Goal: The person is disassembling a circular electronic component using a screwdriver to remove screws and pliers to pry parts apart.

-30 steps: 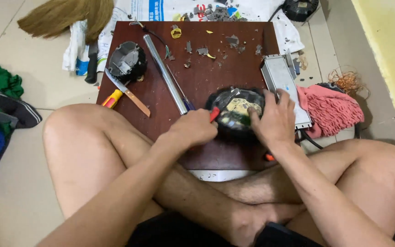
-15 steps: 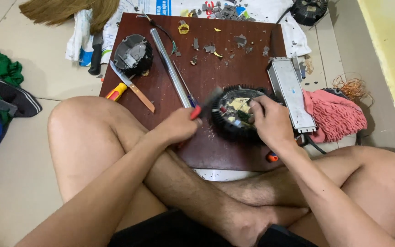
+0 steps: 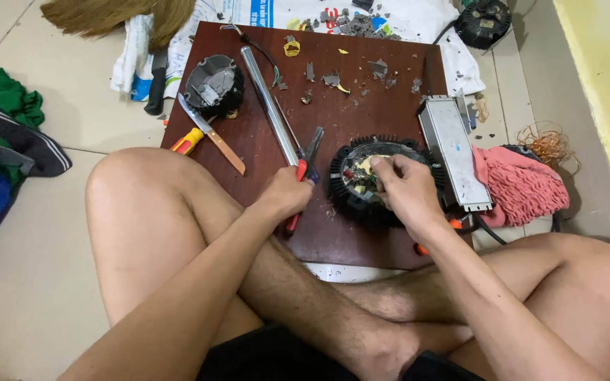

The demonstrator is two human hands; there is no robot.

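hands (image 3: 287, 194) gripping red pliers (image 3: 306, 161), white printed sheet (image 3: 262, 13)

- The board (image 3: 361, 77) lies on the floor (image 3: 44, 254) in front of the person's crossed legs.
- The round lamp case (image 3: 383, 180) sits near the board's near right corner, with the right hand (image 3: 407, 190) on it.
- The long flat box (image 3: 455, 152) lies along the right edge, just beside the case.
- The left hand (image 3: 287, 194) holds pliers (image 3: 305, 166) left of the case.
- The metal tube (image 3: 270, 106) lies behind the pliers.
- The knife (image 3: 210, 134) and a second round case (image 3: 213, 85) lie by the left edge.
- Small bits (image 3: 379, 70) lie near the far edge.
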